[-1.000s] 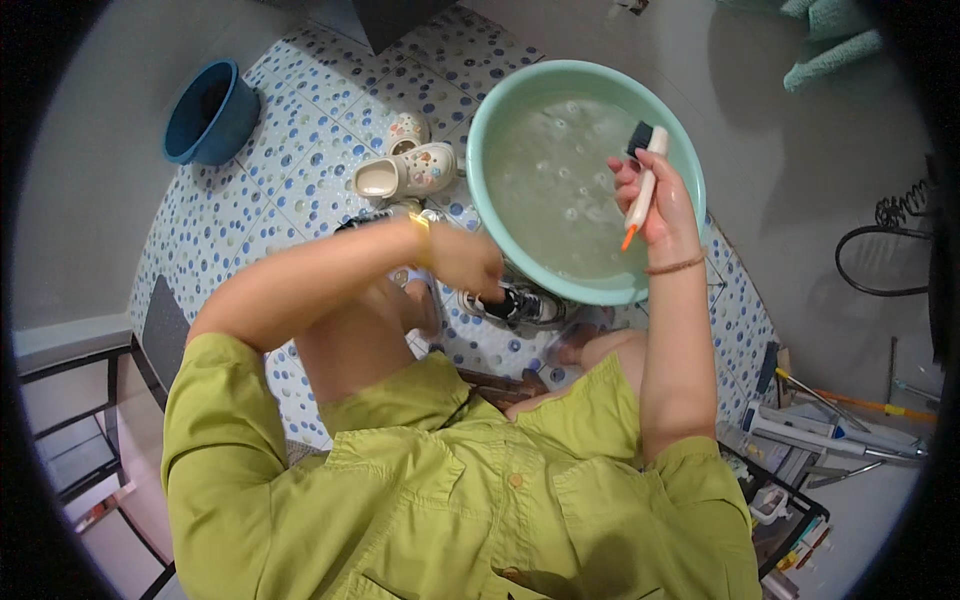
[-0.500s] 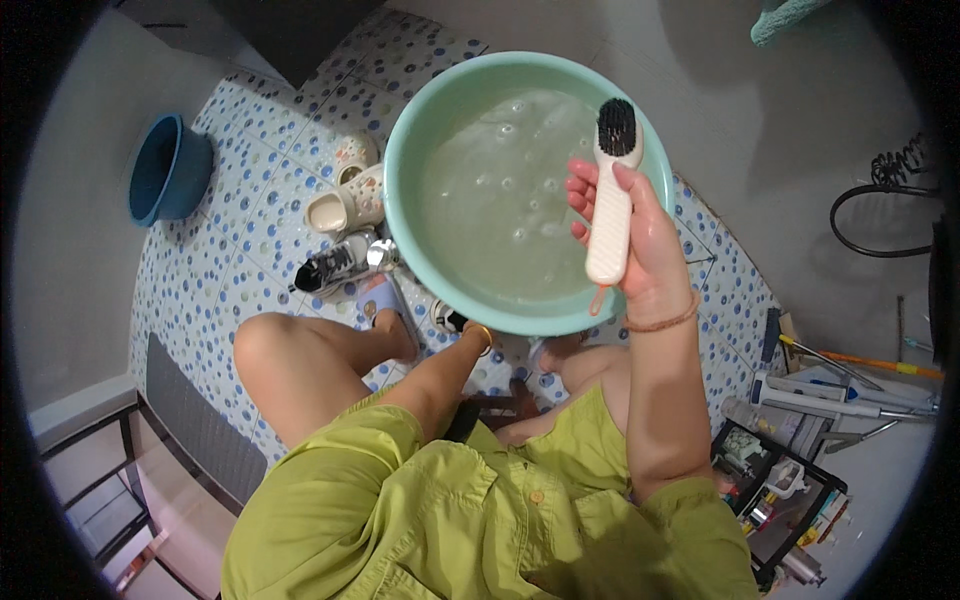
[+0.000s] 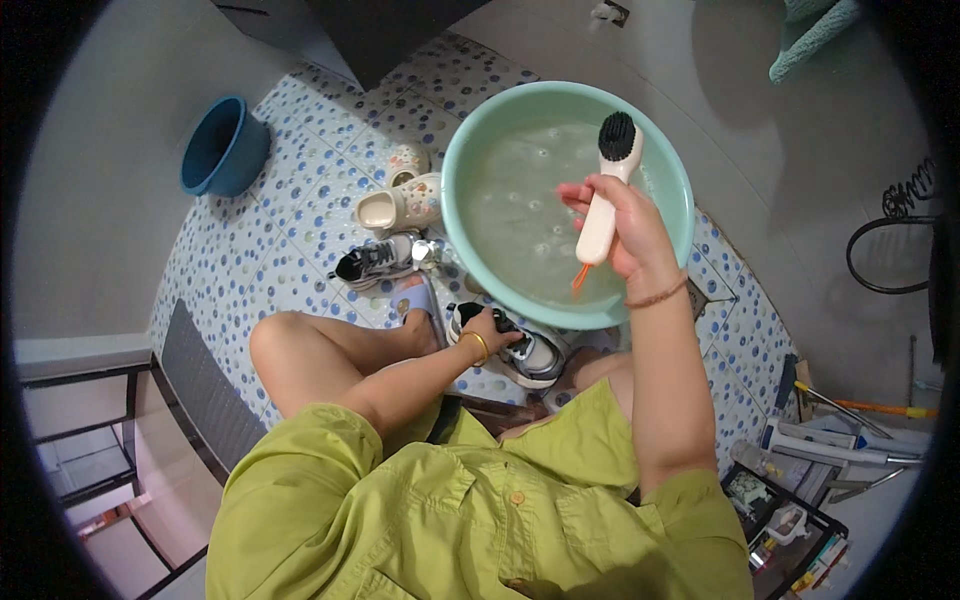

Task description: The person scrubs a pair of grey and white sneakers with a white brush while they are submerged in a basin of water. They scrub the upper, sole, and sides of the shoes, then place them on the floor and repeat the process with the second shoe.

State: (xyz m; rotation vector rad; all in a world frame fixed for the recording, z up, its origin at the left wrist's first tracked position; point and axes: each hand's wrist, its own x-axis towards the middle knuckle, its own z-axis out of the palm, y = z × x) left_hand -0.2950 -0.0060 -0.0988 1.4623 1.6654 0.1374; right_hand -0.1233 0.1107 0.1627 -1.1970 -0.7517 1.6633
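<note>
My right hand is closed round the pale handle of a scrub brush, held above the near right part of a mint-green tub of cloudy water. The brush's black bristles face up and an orange loop hangs from its handle end. Low in front of the tub, my left hand grips a grey, white and black sneaker by its opening; the sneaker lies between my feet with its toe to the right. Another such sneaker sits on the floor left of the tub, with a small shiny silver object beside it.
White decorated clogs stand left of the tub on the dotted tile floor. A blue bucket is farther left, near a grey mat. At right are long-handled tools and a black rack.
My left hand has brought the sneaker out into view in front of the tub. My right hand still holds the brush, now turned slightly. The whole view has shifted.
</note>
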